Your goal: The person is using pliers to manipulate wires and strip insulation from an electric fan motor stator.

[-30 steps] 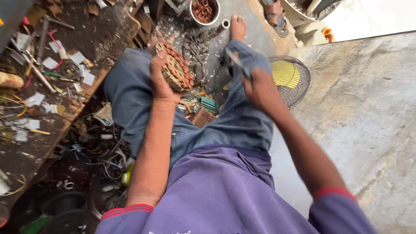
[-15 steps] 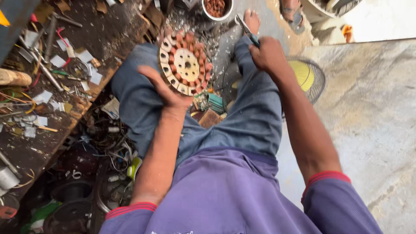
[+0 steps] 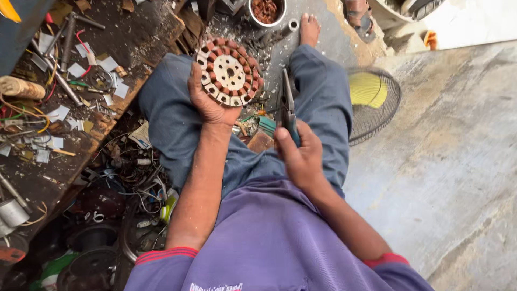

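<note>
Left hand [image 3: 211,105] clamped around the rim of a round motor stator [image 3: 229,71], copper windings facing up, held over the left knee. Right hand [image 3: 301,153] closed on blue-handled pliers [image 3: 287,108], tips pointing far. Mid-strip, seemingly; next calls for nosing the tips into a winding.

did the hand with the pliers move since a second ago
Yes. The right hand with the pliers has pulled back from over the right knee toward the person's body, away from the fan guard.
</note>
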